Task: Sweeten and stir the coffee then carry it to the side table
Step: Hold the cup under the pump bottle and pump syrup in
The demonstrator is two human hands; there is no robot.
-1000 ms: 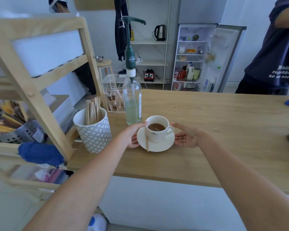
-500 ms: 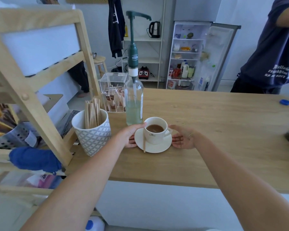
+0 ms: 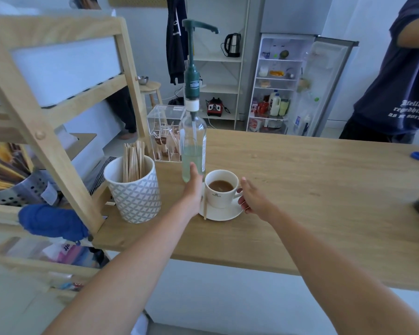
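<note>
While both hands reach to the saucer (image 3: 224,213) from its two sides, neither one has closed on it yet. The left hand (image 3: 193,189) lies flat along the left rim, fingers stretched forward, and its fingertips come up against the base of the syrup bottle (image 3: 193,151). The right hand (image 3: 250,198) is at the right rim, beside the handle of the cup (image 3: 221,189); its fingers are spread and loose, and I cannot tell if they already touch the saucer. The hands are apart, with the cup between them.

The cup stands upright in the middle of the saucer and is filled with brown coffee, quite near the brim. A wooden stir stick (image 3: 205,209) lies loose on the left part of the saucer, just beside the left hand.

I judge that the sweetening and stirring are done and the step in hand is to lift the saucer for carrying. To do it well, both hands should slide their fingers under the rim with the thumbs on top, then rise together and keep the saucer level, because the coffee is high and may spill. The left hand should take care not to push the bottle, which is tall and narrow. The stick can roll off if the saucer tilts.

All this stands on the wooden counter (image 3: 300,189), close to its left end, next to a patterned cup of sticks (image 3: 133,194).
</note>
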